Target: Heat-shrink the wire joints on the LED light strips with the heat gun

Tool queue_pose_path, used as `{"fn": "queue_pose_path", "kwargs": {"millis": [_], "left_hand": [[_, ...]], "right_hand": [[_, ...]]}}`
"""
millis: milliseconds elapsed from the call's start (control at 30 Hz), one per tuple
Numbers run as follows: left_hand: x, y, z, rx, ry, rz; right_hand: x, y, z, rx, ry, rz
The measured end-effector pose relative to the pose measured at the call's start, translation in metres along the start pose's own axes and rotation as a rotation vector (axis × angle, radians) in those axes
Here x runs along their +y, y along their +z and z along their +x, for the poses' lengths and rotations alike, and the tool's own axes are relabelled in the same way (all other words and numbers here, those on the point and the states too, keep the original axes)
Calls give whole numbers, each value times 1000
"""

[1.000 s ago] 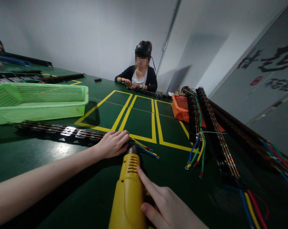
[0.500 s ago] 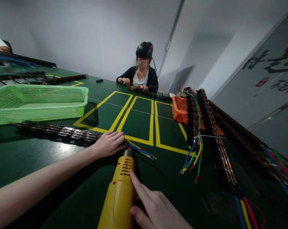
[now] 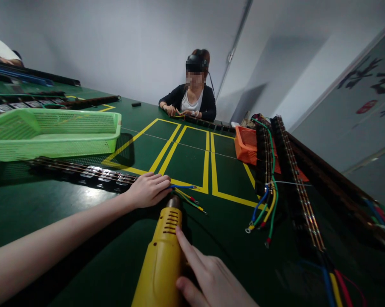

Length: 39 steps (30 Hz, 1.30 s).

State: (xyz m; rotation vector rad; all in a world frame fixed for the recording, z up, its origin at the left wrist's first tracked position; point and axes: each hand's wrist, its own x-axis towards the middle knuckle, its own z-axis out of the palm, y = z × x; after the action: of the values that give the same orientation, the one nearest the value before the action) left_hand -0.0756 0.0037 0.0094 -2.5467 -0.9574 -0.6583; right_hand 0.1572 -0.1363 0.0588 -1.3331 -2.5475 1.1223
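Note:
My right hand [image 3: 211, 273] grips a yellow heat gun [image 3: 159, 260], the index finger stretched along its side by the vents. Its metal nozzle points away from me and sits just below my left hand [image 3: 150, 189]. That hand is closed over the wires at the right end of a long black strip with copper rods [image 3: 99, 172]; its fingertips are hidden. From under it a blue wire [image 3: 182, 186] sticks out to the right, apart from yellow and green wires [image 3: 189, 201] with red and yellow sleeves and metal terminals.
A green plastic basket [image 3: 52, 147] stands at left, an orange basket [image 3: 245, 149] at right. Similar strips [image 3: 297, 183] with coloured wires lie along the right side. Yellow tape outlines [image 3: 206, 166] mark the green table. A co-worker with a headset [image 3: 192, 100] sits across, hands on another strip.
The blue wire has swung up, away from the yellow and green ones, so the bundle is fanned out. My view has shifted slightly; the heat gun stays below the left hand.

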Motion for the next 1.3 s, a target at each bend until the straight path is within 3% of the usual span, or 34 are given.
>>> {"fn": "queue_pose_path", "kwargs": {"millis": [433, 767, 1000, 1300], "left_hand": [[-3, -4, -2, -32, 24, -51], [-2, -1, 1, -20, 24, -17], [0, 2, 2, -31, 4, -60], [-2, 10, 3, -41, -91, -203]], "right_hand": [[6, 1, 7, -56, 4, -39], [-5, 4, -1, 72, 43, -55], [-1, 8, -1, 139, -51, -38], [-6, 8, 16, 226, -72, -55]]}}
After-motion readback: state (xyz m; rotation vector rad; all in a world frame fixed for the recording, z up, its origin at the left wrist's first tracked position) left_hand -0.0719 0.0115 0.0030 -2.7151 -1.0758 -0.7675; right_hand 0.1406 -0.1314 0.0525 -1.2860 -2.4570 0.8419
